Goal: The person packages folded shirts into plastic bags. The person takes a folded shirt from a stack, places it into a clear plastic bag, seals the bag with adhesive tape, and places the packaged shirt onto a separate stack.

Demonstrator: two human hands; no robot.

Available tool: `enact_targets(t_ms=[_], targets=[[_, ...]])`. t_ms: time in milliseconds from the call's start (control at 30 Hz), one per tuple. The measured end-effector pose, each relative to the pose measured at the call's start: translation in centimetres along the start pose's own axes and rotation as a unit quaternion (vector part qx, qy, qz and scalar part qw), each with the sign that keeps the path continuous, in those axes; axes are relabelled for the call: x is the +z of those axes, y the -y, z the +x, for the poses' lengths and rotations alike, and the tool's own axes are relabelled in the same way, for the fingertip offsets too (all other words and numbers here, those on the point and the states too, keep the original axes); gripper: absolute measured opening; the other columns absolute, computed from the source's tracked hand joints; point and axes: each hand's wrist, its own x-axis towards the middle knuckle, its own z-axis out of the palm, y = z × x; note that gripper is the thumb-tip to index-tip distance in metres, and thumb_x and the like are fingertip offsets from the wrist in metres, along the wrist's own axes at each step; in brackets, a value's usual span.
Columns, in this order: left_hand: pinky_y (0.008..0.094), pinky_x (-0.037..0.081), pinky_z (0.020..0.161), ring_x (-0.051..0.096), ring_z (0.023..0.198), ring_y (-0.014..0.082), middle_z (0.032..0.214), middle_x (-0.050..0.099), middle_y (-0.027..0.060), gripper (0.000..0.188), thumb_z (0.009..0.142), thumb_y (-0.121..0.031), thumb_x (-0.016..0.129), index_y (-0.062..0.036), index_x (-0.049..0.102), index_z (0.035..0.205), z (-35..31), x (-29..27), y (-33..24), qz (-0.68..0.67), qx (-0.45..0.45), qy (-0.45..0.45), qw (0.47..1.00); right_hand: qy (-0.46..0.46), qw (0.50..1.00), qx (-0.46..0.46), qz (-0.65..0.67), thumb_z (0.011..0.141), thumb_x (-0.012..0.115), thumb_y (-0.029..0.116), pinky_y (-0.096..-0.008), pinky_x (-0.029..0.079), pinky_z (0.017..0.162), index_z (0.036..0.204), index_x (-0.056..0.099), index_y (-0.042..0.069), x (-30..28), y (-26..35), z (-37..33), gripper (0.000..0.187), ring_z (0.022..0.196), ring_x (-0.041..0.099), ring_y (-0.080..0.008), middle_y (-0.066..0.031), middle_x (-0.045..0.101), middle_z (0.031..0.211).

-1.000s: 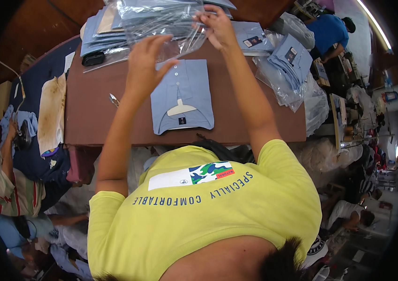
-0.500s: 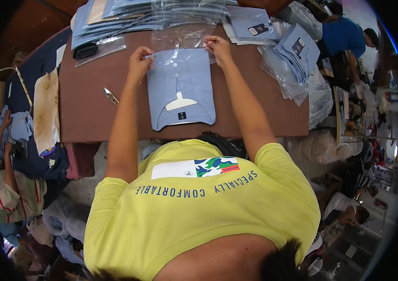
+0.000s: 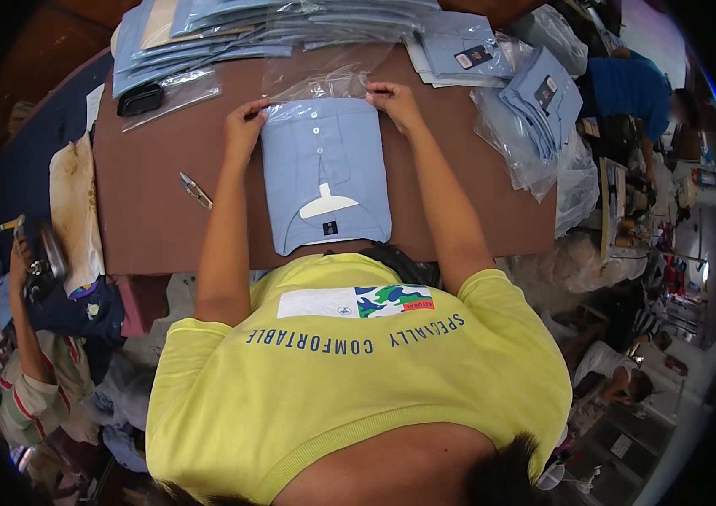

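A folded light-blue shirt [image 3: 324, 173] lies flat near the middle of the brown table [image 3: 155, 228], close to its near edge. Its long axis runs from the near edge toward the far edge: the collar end, with a white card insert and a small dark tag, points toward the person, and the buttoned placket points away. A clear plastic bag [image 3: 324, 84] lies just beyond the shirt's far end, its mouth drawn over that end.

The left hand [image 3: 244, 122] rests at the shirt's far left corner and the right hand [image 3: 393, 97] at the far right corner. Each grip looks pressed together on the bag's edge at its corner, likely so that the mouth stays wide and square to the shirt; how tightly the fingers pinch cannot be told.

Small snips [image 3: 195, 190] lie on the table to the left of the shirt. Stacks of bagged shirts [image 3: 231, 29] line the far edge, and more folded shirts [image 3: 543, 101] crowd the right end.
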Motion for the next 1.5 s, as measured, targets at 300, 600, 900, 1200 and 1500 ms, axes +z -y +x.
enact_targets(t_ms=[300,600,900,1200,1500], targets=[[0.0224,0.047,0.072,0.058,0.085,0.0119,0.095,0.063,0.0074,0.027,0.079,-0.002,0.067,0.0025,0.065,0.106,-1.7,-0.6,-1.5,-0.066,-0.042,-0.003,0.997,-0.016,0.999,0.007,0.031,0.077,0.071,0.001,-0.0239,0.051,0.075,0.116,0.056,-0.003,0.1,-0.5,-5.4,0.041,0.083,0.061,-0.013,-0.009,0.063,0.093],[0.0196,0.046,0.063,0.059,0.071,0.0103,0.086,0.065,0.0065,0.018,0.08,-0.004,0.065,0.0033,0.066,0.096,-1.0,-1.4,-2.3,0.015,-0.128,-0.002,0.992,-0.069,0.995,-0.069,-0.03,0.073,0.073,-0.002,-0.0249,0.052,0.072,0.121,0.052,0.0,1.5,-0.5,-7.6,0.053,0.079,0.06,-0.0128,-0.0103,0.055,0.106],[0.022,0.051,0.066,0.059,0.078,0.0115,0.096,0.063,0.0069,0.033,0.088,0.001,0.056,-0.0021,0.049,0.121,-0.8,-3.7,-0.8,-0.304,-0.293,0.089,0.902,-0.054,0.988,-0.091,-0.111,0.072,0.074,-0.001,-0.0205,0.049,0.072,0.105,0.066,0.004,1.6,-1.0,-7.5,0.034,0.078,0.057,-0.009,-0.0056,0.056,0.1],[0.0213,0.052,0.067,0.062,0.078,0.0113,0.089,0.063,0.0049,0.034,0.083,-0.001,0.066,-0.0022,0.052,0.114,-5.5,-2.8,-2.0,-0.141,-0.233,0.012,0.962,-0.02,0.994,-0.062,-0.087,0.073,0.07,-0.004,-0.0197,0.047,0.07,0.107,0.065,0.004,1.0,-1.1,-8.3,0.036,0.076,0.051,-0.0063,-0.0003,0.055,0.088],[0.0205,0.052,0.065,0.06,0.073,0.0092,0.084,0.061,0.0035,0.031,0.082,-0.006,0.069,-0.0001,0.054,0.109,-9.9,-3.3,-2.0,-0.078,-0.229,0.021,0.97,0.039,0.998,0.015,-0.052,0.076,0.064,-0.007,-0.0189,0.045,0.068,0.106,0.063,0.002,0.3,-1.1,-12.0,0.031,0.07,0.054,-0.0065,-0.0004,0.059,0.078]])
